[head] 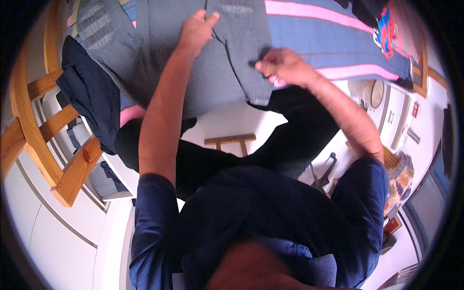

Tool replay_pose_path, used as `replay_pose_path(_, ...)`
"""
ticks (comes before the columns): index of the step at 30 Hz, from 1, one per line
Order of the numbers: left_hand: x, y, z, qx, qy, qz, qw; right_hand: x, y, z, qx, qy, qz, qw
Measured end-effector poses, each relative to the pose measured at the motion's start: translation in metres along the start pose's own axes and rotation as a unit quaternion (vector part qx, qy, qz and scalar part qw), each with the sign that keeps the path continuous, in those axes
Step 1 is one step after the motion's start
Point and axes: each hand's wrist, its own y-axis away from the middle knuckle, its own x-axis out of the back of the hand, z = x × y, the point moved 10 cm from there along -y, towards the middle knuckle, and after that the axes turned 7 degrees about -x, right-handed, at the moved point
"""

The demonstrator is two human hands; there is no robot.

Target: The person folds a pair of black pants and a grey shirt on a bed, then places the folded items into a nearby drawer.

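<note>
A grey knit garment (203, 87) lies spread in front of me, with a plaid oval patch (96, 27) on its left part. A thin dark line, perhaps a front edge or a zip (232, 69), runs down its middle. My left hand (195, 34) is on the cloth beside this line, its thumb and fingers closed on the fabric. Near the garment's right edge is my right hand (286, 69), slightly blurred, with curled fingers and a shadow by the fingertips. Whether it grips any cloth cannot be made out.
Under the garment is a blue and pink striped bedcover (308, 36). Dark cloth (90, 98) hangs beside a wooden bed frame (40, 152) at left. A bright red and blue item (386, 32) lies at far right. Below my legs shows a wooden bar (230, 139).
</note>
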Motion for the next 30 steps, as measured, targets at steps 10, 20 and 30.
replay_pose_path(10,-0.007,-0.005,-0.01,0.054,0.123,-0.058,0.989,-0.065,0.032,0.071,0.02,-0.088,0.302,0.949)
replay_pose_path(20,-0.023,-0.017,0.013,0.015,0.102,-0.099,0.99,-0.041,0.05,0.096,0.102,-0.234,0.307,0.917)
replay_pose_path(30,-0.018,-0.019,0.001,-0.028,0.125,-0.165,0.978,-0.086,0.052,0.085,0.084,-0.117,0.293,0.945)
